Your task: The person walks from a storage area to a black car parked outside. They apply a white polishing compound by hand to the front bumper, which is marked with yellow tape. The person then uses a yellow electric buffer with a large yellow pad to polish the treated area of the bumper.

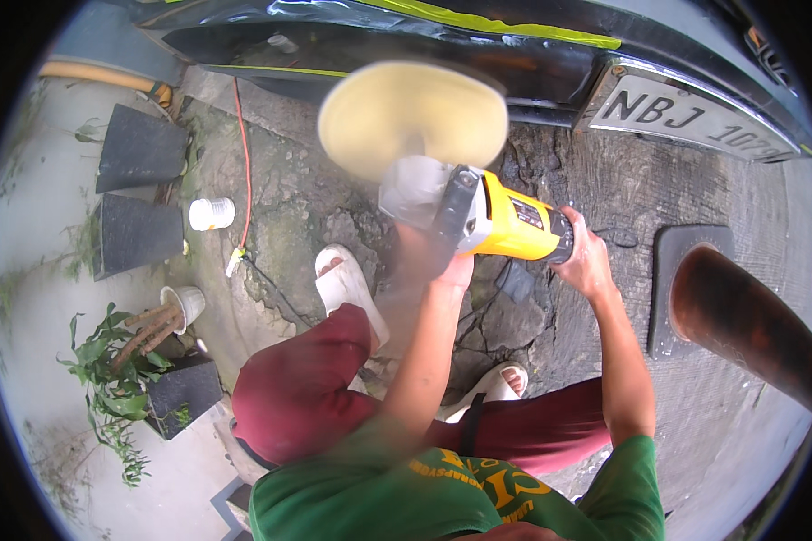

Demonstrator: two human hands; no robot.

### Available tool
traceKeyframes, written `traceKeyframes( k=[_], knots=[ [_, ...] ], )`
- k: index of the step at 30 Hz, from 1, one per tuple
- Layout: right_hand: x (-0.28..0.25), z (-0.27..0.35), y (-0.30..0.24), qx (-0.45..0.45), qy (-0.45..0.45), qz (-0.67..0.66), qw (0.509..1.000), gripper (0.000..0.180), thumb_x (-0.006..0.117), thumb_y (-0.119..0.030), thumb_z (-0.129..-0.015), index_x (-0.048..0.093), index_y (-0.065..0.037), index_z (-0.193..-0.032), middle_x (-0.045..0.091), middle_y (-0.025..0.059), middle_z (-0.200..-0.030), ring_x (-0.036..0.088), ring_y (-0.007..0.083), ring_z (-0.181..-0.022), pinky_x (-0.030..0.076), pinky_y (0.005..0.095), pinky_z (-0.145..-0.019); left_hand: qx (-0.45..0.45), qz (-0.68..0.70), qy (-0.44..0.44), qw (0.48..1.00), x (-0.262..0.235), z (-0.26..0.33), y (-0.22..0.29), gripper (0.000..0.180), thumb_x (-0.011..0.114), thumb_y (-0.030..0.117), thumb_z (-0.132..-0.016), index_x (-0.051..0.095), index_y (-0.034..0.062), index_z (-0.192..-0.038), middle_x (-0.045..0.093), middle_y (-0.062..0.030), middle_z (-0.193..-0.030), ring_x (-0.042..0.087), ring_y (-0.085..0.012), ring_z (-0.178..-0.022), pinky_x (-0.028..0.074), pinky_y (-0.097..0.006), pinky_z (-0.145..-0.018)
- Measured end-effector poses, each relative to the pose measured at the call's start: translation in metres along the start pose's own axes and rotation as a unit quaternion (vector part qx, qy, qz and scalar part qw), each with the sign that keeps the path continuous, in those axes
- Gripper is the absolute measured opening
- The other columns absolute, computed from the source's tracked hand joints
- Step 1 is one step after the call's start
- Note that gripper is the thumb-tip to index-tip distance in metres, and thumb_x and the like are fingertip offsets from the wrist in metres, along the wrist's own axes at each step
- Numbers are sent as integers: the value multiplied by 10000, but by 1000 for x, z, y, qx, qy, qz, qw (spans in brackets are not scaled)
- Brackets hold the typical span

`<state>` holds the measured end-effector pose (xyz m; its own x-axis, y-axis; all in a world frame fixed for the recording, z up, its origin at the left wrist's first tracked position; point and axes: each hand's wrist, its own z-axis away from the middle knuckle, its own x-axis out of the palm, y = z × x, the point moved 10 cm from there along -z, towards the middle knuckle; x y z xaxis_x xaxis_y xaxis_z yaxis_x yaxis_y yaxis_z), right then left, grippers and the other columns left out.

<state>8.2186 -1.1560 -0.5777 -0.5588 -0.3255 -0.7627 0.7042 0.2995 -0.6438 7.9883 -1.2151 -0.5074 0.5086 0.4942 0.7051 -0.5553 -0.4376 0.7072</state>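
A yellow and black power polisher [519, 219] is in both my hands, held out in front of me. My right hand [585, 253] wraps round its black rear end. Under the front of the body, my left hand [457, 269] grips near the dark handle, its fingers partly hidden by the tool and blur. At the head of the polisher is a round cream buffing pad [412, 117], smeared by motion. The pad overlaps the lower edge of a glossy black car bumper [550, 72]; whether they touch I cannot tell.
Yellow-green masking tape [514, 29] runs along the car, with a licence plate [686, 108] at right. Left stand a white tub [212, 214], dark planters [140, 236] and a leafy plant [113, 370]. An orange cord [243, 162] crosses the rough ground. A rusty post [740, 311] stands right.
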Motion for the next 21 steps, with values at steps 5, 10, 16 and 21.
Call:
traceKeyframes(
  k=[5,10,16,21],
  knots=[
    [1,10,-2,1,-3,21,1000,770,797,-216,-671,394,-99,-1317,663,209,-1027,649,386,-953,530,450,-818,-5,52,-75,996,22,3,14,601,726,-91,-745,456,52,-1262,572,-60,-1084,608,-158,-941,550,-332,-820],
    [-18,6,-35,-24,54,-21,998,755,803,-178,-665,408,-79,-1300,670,199,-1032,660,381,-948,539,428,-818,-28,25,-19,999,29,0,34,639,744,-90,-728,451,53,-1278,571,-75,-1113,609,-165,-966,549,-337,-829],
    [-5,4,-53,-35,49,19,998,735,778,-201,-686,412,-68,-1310,671,201,-985,665,378,-877,540,449,-754,-95,87,-4,992,-29,-20,13,502,656,68,-853,446,86,-1308,569,-84,-1189,590,-219,-1076,517,-391,-909],
    [14,4,-61,-44,18,44,998,731,772,-181,-680,409,-74,-1305,665,202,-996,662,373,-889,536,449,-749,-125,170,-7,977,-57,-27,3,491,389,448,-986,462,99,-1323,562,-74,-1250,571,-255,-1126,462,-431,-984]
  ],
)
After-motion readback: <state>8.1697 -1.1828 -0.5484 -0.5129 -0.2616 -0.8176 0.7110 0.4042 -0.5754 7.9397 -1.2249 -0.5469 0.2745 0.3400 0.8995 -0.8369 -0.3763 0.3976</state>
